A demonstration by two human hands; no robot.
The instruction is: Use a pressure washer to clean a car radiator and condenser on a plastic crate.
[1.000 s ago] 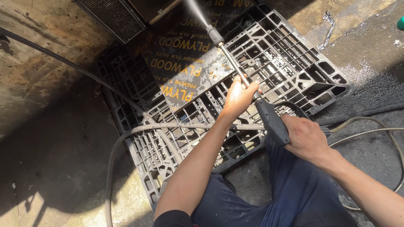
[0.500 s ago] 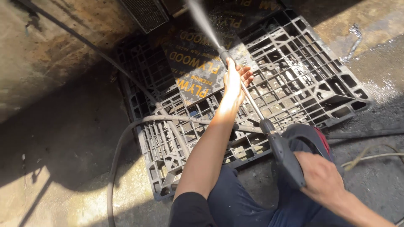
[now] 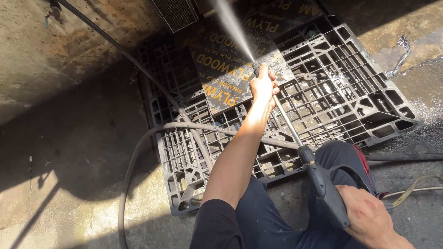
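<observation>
Black plastic pallet lying flat on wet concrete ground, dark printed plywood sheet resting on top. Left hand wrapping closed around front end of metal spray lance, near nozzle. Right hand clenching dark trigger grip at rear, low right, over knee. Water jet shooting up-left over plywood. Grey hose curving across pallet and ground.
</observation>
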